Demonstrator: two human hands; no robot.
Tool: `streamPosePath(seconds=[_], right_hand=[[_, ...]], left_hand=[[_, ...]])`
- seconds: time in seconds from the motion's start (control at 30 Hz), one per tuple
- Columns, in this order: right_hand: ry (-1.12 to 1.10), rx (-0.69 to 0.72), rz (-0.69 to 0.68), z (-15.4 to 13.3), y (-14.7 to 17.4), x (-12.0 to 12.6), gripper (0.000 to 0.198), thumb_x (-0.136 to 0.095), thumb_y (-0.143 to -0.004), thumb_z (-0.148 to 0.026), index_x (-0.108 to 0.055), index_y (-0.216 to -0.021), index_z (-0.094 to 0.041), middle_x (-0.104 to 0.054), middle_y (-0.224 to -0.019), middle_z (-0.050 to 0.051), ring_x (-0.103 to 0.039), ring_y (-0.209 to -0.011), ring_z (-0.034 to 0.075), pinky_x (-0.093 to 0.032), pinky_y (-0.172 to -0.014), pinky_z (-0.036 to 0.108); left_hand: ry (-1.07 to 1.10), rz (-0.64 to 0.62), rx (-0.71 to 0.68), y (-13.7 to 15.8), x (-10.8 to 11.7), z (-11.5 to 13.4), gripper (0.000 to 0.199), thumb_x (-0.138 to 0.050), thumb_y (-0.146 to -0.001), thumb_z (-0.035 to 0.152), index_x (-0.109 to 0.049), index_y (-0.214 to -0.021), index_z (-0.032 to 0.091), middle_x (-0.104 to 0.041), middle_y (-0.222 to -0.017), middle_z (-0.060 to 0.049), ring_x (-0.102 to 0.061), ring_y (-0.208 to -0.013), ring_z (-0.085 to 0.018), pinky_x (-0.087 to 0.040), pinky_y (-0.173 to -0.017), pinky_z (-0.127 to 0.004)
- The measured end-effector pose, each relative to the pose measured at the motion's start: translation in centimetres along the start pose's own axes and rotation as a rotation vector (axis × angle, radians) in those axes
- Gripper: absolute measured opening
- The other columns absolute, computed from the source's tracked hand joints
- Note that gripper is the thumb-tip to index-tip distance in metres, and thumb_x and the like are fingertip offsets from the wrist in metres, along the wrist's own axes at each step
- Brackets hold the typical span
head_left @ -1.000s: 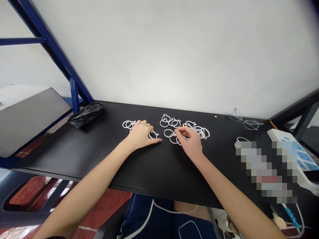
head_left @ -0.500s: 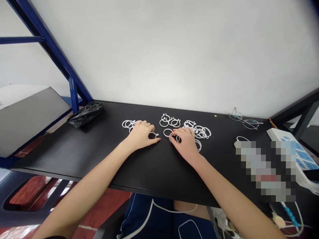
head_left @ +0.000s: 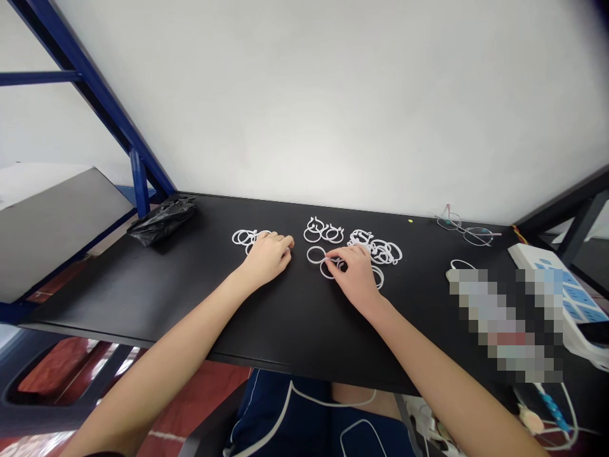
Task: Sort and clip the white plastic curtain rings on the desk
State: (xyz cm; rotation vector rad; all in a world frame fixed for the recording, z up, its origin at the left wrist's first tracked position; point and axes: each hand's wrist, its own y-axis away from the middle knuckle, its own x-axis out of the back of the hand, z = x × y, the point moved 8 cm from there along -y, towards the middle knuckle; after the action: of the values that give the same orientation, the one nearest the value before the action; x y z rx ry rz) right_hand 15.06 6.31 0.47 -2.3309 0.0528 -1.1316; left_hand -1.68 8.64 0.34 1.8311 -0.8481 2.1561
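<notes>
My left hand (head_left: 269,257) rests on the black table, thumb and fingers curled together; whatever they hold is hidden. Beside and partly under it lies a group of white rings (head_left: 244,237). My right hand (head_left: 354,271) pinches with thumb and forefinger at the edge of a white ring (head_left: 316,255) near the table surface. Another white ring (head_left: 323,272) sits just below those fingertips, partly covered. More rings show past the right palm, one at its right side (head_left: 380,277). Small rings with pronged ends (head_left: 314,231) lie behind, between the hands.
A heap of white rings (head_left: 387,252) lies right of my right hand. Eyeglasses (head_left: 466,230), a power strip (head_left: 547,266) and a blurred-out object (head_left: 499,327) are at the right. A black plastic bag (head_left: 162,220) lies at the back left, by a blue metal frame (head_left: 137,181).
My left fingers have curled in and the ring seen between them is now out of sight. The ring at my right fingertips has shifted slightly left and toward me.
</notes>
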Motion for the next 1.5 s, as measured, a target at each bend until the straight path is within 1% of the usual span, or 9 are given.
streamPosePath(seconds=[0.17,0.33,0.5,0.6,0.83,0.97,1.13,1.33,1.5], right_hand=[[-0.146,-0.035,0.059,-0.4,0.0,0.7,0.01,-0.063,-0.083,-0.024,-0.067,-0.074,-0.025,-0.073,-0.076,0.0,-0.066,-0.073,0.022,-0.043,-0.096,0.05],[-0.346,-0.11,0.067,-0.5,0.2,1.0,0.009,-0.066,-0.082,-0.031,-0.07,-0.077,-0.025,-0.075,-0.081,0.001,-0.07,-0.078,0.023,-0.054,-0.077,0.04],[-0.493,-0.085,0.042,-1.2,0.3,0.7,0.007,-0.068,-0.081,-0.03,-0.071,-0.078,-0.025,-0.076,-0.085,0.001,-0.072,-0.081,0.023,-0.056,-0.079,0.039],[-0.549,-0.057,0.028,-1.7,0.4,0.4,0.006,-0.069,-0.08,-0.03,-0.071,-0.079,-0.025,-0.077,-0.085,0.001,-0.072,-0.081,0.023,-0.056,-0.079,0.038],[-0.569,-0.04,0.01,-2.3,0.4,0.3,0.01,-0.069,-0.082,-0.034,-0.069,-0.086,-0.024,-0.074,-0.083,0.002,-0.069,-0.078,0.02,-0.054,-0.077,0.034],[-0.524,-0.006,-0.073,-2.9,0.6,0.1,0.016,-0.059,-0.09,-0.036,-0.066,-0.084,-0.023,-0.07,-0.077,0.0,-0.066,-0.071,0.017,-0.051,-0.072,0.03],[-0.42,0.122,-0.227,-4.2,1.0,-0.5,0.029,-0.042,-0.099,-0.033,-0.056,-0.076,-0.021,-0.06,-0.068,-0.002,-0.056,-0.061,0.013,-0.044,-0.066,0.027],[-0.36,0.229,-0.289,-5.4,1.3,-1.0,0.033,-0.036,-0.101,-0.03,-0.045,-0.071,-0.022,-0.052,-0.064,-0.002,-0.05,-0.061,0.013,-0.042,-0.069,0.029],[-0.296,0.31,-0.28,-6.1,1.6,-1.3,0.032,-0.034,-0.101,-0.027,-0.04,-0.07,-0.022,-0.048,-0.063,-0.002,-0.045,-0.062,0.015,-0.04,-0.07,0.03]], left_hand=[[0.023,-0.005,0.034,0.0,0.1,-0.2,0.022,-0.04,-0.086,0.011,-0.06,-0.091,0.017,-0.068,-0.078,-0.007,-0.062,-0.08,-0.024,-0.039,-0.078,-0.038],[0.232,0.174,0.082,0.3,2.1,0.1,0.029,-0.031,-0.098,0.023,-0.057,-0.109,0.017,-0.068,-0.1,-0.009,-0.061,-0.092,-0.022,-0.041,-0.084,-0.037],[0.402,0.163,-0.102,0.6,2.8,2.5,0.032,-0.038,-0.099,0.037,-0.056,-0.115,0.016,-0.064,-0.095,-0.008,-0.057,-0.09,-0.02,-0.041,-0.085,-0.035],[0.428,0.132,-0.176,0.8,2.6,3.5,0.029,-0.045,-0.096,0.04,-0.058,-0.107,0.016,-0.063,-0.09,-0.007,-0.056,-0.085,-0.02,-0.04,-0.082,-0.034],[0.635,0.105,-0.036,0.6,1.7,2.7,0.025,-0.046,-0.093,0.039,-0.058,-0.087,0.017,-0.057,-0.069,0.0,-0.051,-0.065,-0.014,-0.04,-0.066,-0.026],[0.786,0.085,0.049,0.5,1.5,2.3,0.024,-0.044,-0.092,0.033,-0.059,-0.084,0.016,-0.055,-0.065,0.002,-0.043,-0.056,-0.01,-0.034,-0.055,-0.022],[0.957,0.037,0.066,0.4,1.2,2.6,0.031,-0.043,-0.092,0.037,-0.058,-0.077,0.014,-0.053,-0.07,0.001,-0.045,-0.063,-0.011,-0.033,-0.057,-0.023],[1.189,0.067,0.083,0.4,0.5,2.6,0.055,-0.028,-0.096,0.053,-0.056,-0.071,0.013,-0.034,-0.053,0.004,-0.031,-0.052,-0.01,-0.029,-0.053,-0.025],[1.203,0.086,0.118,0.5,0.5,2.5,0.059,-0.031,-0.094,0.058,-0.057,-0.066,0.013,-0.033,-0.049,0.004,-0.03,-0.049,-0.01,-0.026,-0.052,-0.026]])
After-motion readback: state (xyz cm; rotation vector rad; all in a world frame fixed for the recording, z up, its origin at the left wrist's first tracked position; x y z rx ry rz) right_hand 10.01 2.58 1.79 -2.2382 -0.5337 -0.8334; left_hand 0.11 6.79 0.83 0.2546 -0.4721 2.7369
